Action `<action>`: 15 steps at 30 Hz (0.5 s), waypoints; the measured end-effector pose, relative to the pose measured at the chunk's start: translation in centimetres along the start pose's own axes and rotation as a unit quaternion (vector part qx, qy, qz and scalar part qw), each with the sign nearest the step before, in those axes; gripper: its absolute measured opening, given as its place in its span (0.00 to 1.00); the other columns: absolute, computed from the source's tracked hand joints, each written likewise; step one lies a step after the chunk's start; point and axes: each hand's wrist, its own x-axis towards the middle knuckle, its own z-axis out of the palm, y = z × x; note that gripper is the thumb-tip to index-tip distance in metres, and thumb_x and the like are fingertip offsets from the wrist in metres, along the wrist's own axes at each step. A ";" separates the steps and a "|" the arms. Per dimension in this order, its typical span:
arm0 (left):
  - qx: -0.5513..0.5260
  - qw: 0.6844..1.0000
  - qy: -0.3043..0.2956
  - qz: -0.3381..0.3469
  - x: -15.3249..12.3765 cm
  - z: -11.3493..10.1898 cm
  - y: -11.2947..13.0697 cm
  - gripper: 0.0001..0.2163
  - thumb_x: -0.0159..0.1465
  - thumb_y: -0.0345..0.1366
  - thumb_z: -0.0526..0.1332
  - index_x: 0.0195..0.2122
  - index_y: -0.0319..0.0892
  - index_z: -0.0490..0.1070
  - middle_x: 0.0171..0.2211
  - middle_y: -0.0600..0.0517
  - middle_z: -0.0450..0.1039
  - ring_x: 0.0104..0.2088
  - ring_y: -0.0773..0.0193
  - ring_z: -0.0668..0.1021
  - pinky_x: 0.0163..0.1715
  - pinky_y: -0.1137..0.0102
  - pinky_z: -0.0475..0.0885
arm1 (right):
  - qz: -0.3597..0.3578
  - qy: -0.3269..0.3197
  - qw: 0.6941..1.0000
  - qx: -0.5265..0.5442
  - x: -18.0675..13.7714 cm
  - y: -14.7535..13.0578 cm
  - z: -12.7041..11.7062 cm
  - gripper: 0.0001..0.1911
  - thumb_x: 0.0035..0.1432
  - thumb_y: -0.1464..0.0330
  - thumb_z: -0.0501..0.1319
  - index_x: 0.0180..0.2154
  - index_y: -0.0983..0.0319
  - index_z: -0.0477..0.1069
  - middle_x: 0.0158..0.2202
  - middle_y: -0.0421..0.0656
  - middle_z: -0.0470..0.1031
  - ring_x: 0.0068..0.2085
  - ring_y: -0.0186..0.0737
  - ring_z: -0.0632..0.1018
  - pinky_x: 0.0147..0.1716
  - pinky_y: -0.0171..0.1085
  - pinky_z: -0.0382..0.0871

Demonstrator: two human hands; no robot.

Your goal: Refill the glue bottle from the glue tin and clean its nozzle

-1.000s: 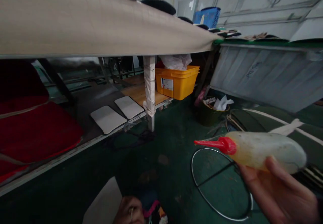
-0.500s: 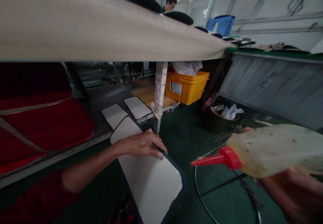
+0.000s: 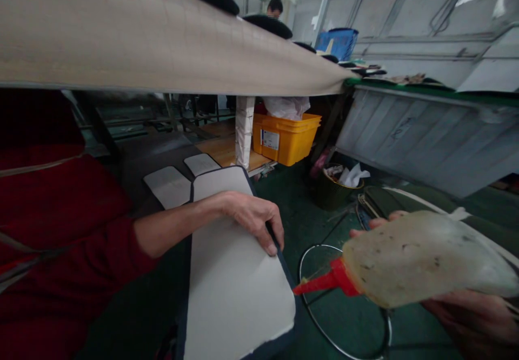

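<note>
A long white panel with a dark fabric border [image 3: 239, 290] lies in front of me, rounded at its corners. My left hand [image 3: 257, 219] grips its right edge, with thumb and fingers pinching the dark border. In my right hand [image 3: 466, 306] is a cloudy squeeze bottle [image 3: 421, 257], tipped on its side and speckled with dark spots. Its red nozzle [image 3: 328, 281] points left, and the tip is at the panel's right border near the front corner. Most of my right hand's fingers are hidden behind the bottle.
Two smaller white panels [image 3: 168, 184] lie on the low shelf beyond. A yellow crate [image 3: 286, 138] stands under the cloth-covered table [image 3: 162, 52]. A waste bucket [image 3: 336, 192] and a metal ring [image 3: 320, 317] are on the right. Another person [image 3: 274, 8] is at the back.
The bottle has moved left and slightly down, bringing its nozzle tip to the panel's edge. The panel has turned a little, and my left hand still holds its border. The view has shifted right.
</note>
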 end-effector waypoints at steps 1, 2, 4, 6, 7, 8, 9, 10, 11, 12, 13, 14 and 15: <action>-0.009 1.000 -0.009 0.006 0.1 -0.1 0.2 0.10 0.56 0.32 0.63 0.40 0.42 0.76 0.38 0.54 0.78 0.41 0.62 0.76 0.46 0.70 0.68 | 0.015 -0.003 1.000 -0.014 -0.2 -0.2 0.1 0.45 0.21 0.74 0.69 0.49 0.55 0.68 0.53 0.52 0.66 0.47 0.64 0.71 0.49 0.60 0.54; -0.016 1.000 -0.016 0.012 0.2 -0.1 0.4 0.10 0.56 0.32 0.63 0.40 0.42 0.76 0.38 0.53 0.78 0.41 0.62 0.77 0.45 0.70 0.68 | 0.026 -0.005 0.999 -0.025 -0.4 -0.3 0.2 0.44 0.21 0.74 0.70 0.49 0.54 0.68 0.54 0.50 0.65 0.48 0.62 0.71 0.49 0.59 0.55; -0.021 0.999 -0.025 0.022 0.4 -0.2 0.7 0.10 0.56 0.32 0.63 0.40 0.41 0.76 0.38 0.53 0.78 0.40 0.62 0.77 0.44 0.71 0.68 | 0.026 -0.013 0.999 -0.022 -0.7 -0.5 0.2 0.42 0.23 0.72 0.70 0.48 0.54 0.68 0.55 0.49 0.64 0.47 0.61 0.72 0.48 0.57 0.58; -0.022 0.999 -0.022 0.022 0.4 -0.3 0.9 0.10 0.56 0.31 0.63 0.39 0.42 0.77 0.37 0.54 0.78 0.40 0.62 0.77 0.44 0.71 0.69 | 0.013 -0.030 0.999 -0.004 -0.7 -0.3 0.1 0.41 0.24 0.73 0.70 0.48 0.55 0.69 0.54 0.51 0.65 0.46 0.60 0.73 0.44 0.56 0.64; -0.023 0.999 -0.021 0.020 0.4 -0.4 0.9 0.10 0.56 0.31 0.64 0.39 0.42 0.77 0.37 0.54 0.79 0.40 0.62 0.77 0.44 0.71 0.69 | 0.004 -0.040 0.999 0.006 -0.6 -0.2 0.0 0.40 0.24 0.74 0.70 0.47 0.56 0.69 0.52 0.51 0.66 0.45 0.60 0.73 0.42 0.54 0.67; -0.026 0.999 -0.020 0.017 0.4 -0.4 0.9 0.10 0.55 0.32 0.64 0.39 0.43 0.77 0.37 0.55 0.79 0.40 0.62 0.77 0.44 0.71 0.69 | -0.005 -0.049 0.999 0.015 -0.5 0.1 -0.1 0.40 0.24 0.73 0.70 0.47 0.56 0.69 0.51 0.51 0.68 0.45 0.59 0.74 0.40 0.52 0.69; -0.029 0.999 -0.020 0.016 0.3 -0.4 0.8 0.10 0.55 0.32 0.64 0.39 0.43 0.77 0.37 0.55 0.78 0.40 0.62 0.77 0.44 0.71 0.69 | -0.017 -0.053 0.998 0.022 -0.2 0.3 -0.2 0.40 0.23 0.71 0.71 0.47 0.56 0.70 0.48 0.50 0.70 0.44 0.58 0.74 0.38 0.50 0.71; -0.032 0.999 -0.021 0.015 0.2 -0.4 0.7 0.10 0.55 0.33 0.64 0.39 0.43 0.77 0.38 0.55 0.78 0.40 0.62 0.77 0.44 0.71 0.69 | -0.027 -0.053 0.998 0.026 0.2 0.6 -0.3 0.39 0.21 0.69 0.73 0.44 0.56 0.71 0.44 0.49 0.73 0.42 0.57 0.75 0.36 0.49 0.72; -0.034 0.999 -0.021 0.015 0.2 -0.4 0.6 0.10 0.55 0.33 0.64 0.39 0.43 0.77 0.38 0.55 0.78 0.40 0.62 0.77 0.44 0.71 0.69 | -0.034 -0.049 0.998 0.031 0.6 0.9 -0.4 0.38 0.19 0.66 0.74 0.42 0.56 0.72 0.40 0.48 0.74 0.40 0.57 0.76 0.34 0.49 0.73; -0.035 0.999 -0.021 0.015 0.1 -0.4 0.5 0.10 0.55 0.33 0.64 0.39 0.43 0.77 0.38 0.55 0.78 0.40 0.62 0.77 0.44 0.71 0.68 | -0.037 -0.040 0.998 0.037 1.1 1.1 -0.4 0.36 0.16 0.63 0.74 0.37 0.56 0.74 0.35 0.46 0.75 0.36 0.56 0.77 0.31 0.49 0.73; -0.035 0.999 -0.019 0.015 0.0 -0.4 0.4 0.10 0.55 0.33 0.64 0.39 0.43 0.77 0.38 0.55 0.78 0.40 0.62 0.77 0.44 0.71 0.68 | -0.034 -0.033 0.998 0.041 1.7 1.3 -0.4 0.32 0.15 0.59 0.74 0.33 0.56 0.74 0.30 0.45 0.75 0.32 0.55 0.78 0.28 0.49 0.74; -0.034 0.999 -0.016 0.014 -0.1 -0.4 0.2 0.10 0.55 0.33 0.64 0.39 0.42 0.77 0.38 0.54 0.78 0.40 0.62 0.77 0.44 0.71 0.69 | -0.036 -0.020 0.998 0.037 2.2 1.4 -0.3 0.27 0.17 0.56 0.74 0.28 0.56 0.74 0.26 0.45 0.74 0.28 0.54 0.77 0.25 0.49 0.73; -0.033 0.999 -0.013 0.012 -0.1 -0.4 0.1 0.10 0.55 0.33 0.64 0.40 0.41 0.76 0.38 0.53 0.78 0.40 0.62 0.77 0.43 0.71 0.69 | -0.045 -0.007 0.999 0.023 2.6 1.4 -0.3 0.23 0.21 0.52 0.72 0.24 0.56 0.73 0.22 0.45 0.73 0.24 0.53 0.77 0.22 0.49 0.73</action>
